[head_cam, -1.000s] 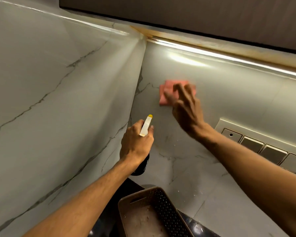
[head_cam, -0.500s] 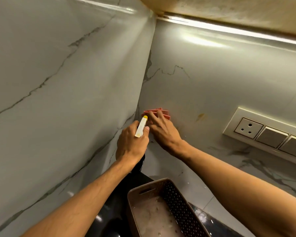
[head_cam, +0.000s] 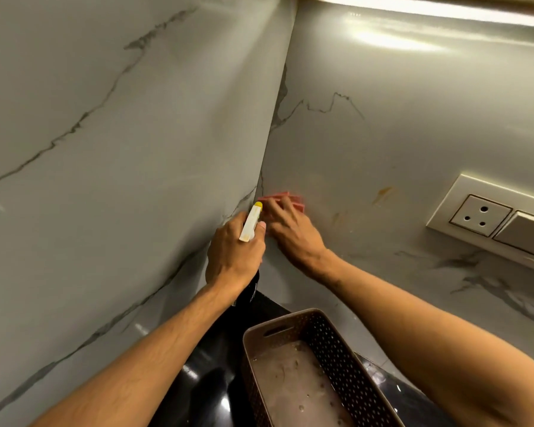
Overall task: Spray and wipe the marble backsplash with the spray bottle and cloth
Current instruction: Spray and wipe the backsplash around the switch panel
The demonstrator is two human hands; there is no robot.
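Corner of a marble backsplash (head_cam: 383, 134), grey-white with dark lines, a bright strip of light up top. Wiping step in hand now. Right grip (head_cam: 293, 232) low on the right-hand wall, just beside the corner, fingers flat and spread, pressing the pink cloth (head_cam: 285, 199) on the stone, not curled round it. Left grip (head_cam: 233, 251) wrapped round the spray bottle (head_cam: 251, 223), just beside the other, yellow tip pointing up at the corner. Both arms stretched forward over a brown basket (head_cam: 330, 334) on the black tabletop (head_cam: 204, 380). Orange marks (head_cam: 383, 192) not yet wiped, between cloth and socket plate (head_cam: 481, 215). Next, likely: slide the cloth right over those marks, pressing hard, maybe squirting first, keeping wet off the sockets.
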